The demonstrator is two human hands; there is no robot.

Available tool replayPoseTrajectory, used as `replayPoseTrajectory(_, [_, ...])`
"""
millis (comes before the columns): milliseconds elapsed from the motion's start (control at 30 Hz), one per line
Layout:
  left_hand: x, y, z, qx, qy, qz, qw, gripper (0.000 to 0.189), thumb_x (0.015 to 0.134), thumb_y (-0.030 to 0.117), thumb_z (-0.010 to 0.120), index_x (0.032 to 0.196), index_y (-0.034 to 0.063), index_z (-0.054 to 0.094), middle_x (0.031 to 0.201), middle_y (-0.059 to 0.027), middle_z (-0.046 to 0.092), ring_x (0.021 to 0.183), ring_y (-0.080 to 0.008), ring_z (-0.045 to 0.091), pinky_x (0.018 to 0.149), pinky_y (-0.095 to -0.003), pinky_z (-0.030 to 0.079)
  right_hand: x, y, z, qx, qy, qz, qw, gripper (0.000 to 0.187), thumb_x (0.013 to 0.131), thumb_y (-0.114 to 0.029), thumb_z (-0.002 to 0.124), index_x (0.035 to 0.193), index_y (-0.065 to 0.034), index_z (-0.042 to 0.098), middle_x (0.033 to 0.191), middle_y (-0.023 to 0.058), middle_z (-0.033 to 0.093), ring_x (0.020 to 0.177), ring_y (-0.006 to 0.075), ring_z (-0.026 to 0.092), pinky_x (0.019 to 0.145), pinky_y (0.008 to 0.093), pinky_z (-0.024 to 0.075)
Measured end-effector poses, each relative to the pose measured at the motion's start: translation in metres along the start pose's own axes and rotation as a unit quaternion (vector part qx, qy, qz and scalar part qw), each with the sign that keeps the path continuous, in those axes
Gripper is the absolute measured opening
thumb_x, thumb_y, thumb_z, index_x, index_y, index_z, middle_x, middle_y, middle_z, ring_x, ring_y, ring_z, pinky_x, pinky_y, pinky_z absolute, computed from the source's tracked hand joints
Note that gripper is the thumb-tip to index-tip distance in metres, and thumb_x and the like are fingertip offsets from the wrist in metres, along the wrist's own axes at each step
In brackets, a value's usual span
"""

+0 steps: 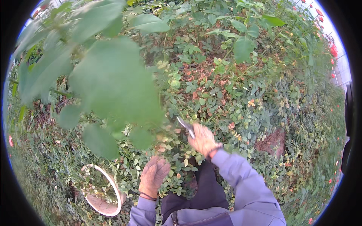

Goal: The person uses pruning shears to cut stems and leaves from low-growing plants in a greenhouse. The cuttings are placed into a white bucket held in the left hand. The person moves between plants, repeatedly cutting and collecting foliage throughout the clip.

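My right hand (202, 139) is closed around a pair of pruning shears (186, 125). Their metal blades point up and left into the rose foliage (181, 104), while the handles are mostly hidden in the fist. Lower down and to the left, my left hand (154, 173) hovers over leafy stems with its fingers loosely bent. Nothing can be seen in it. Pale green and yellowing leaves (167, 142) lie between the two hands. Dark bands circle both wrists below lavender-grey sleeves.
A tilted whitish bucket (117, 197) with cut greenery inside stands at lower left. Large blurred leaves (118, 82) hang close to the camera and cover much of the upper left. Dry brown leaves (203, 72) and a bare soil patch (271, 142) show among the bushes. Red blooms (333, 50) line the right edge.
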State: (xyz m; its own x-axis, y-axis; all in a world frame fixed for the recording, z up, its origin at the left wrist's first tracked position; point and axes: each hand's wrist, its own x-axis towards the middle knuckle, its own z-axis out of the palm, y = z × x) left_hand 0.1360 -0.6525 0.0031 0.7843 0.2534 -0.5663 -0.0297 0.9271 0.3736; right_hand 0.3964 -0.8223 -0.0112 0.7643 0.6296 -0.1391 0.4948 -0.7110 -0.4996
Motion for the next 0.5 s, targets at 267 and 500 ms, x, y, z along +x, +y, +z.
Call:
replayPoseTrajectory(267, [0.093, -0.034, 0.088, 0.251, 0.149, 0.086, 0.953, 0.054, 0.102, 0.017, 0.072, 0.146, -0.0078, 0.053, 0.132, -0.0229, 0.070, 0.115, -0.0345, 0.072, 0.104, -0.0435, 0.060, 0.259, 0.044, 0.038, -0.138, -0.143, 0.127, 0.972, 0.029, 0.097, -0.026, 0.062, 0.113, -0.0116, 0.081, 0.120, 0.0154, 0.078, 0.112, 0.0320, 0.076, 0.092, 0.0445, 0.0601])
replayPoseTrajectory(500, [0.299, 0.045, 0.165, 0.675, 0.198, 0.403, 0.585, 0.087, 0.087, 0.027, 0.089, 0.157, 0.0032, 0.044, 0.141, -0.0205, 0.065, 0.128, -0.0310, 0.065, 0.108, -0.0414, 0.053, 0.307, 0.053, 0.077, -0.146, -0.204, 0.107, 0.962, 0.034, 0.099, -0.030, 0.060, 0.122, -0.0144, 0.080, 0.126, 0.0107, 0.077, 0.117, 0.0313, 0.074, 0.095, 0.0478, 0.0593])
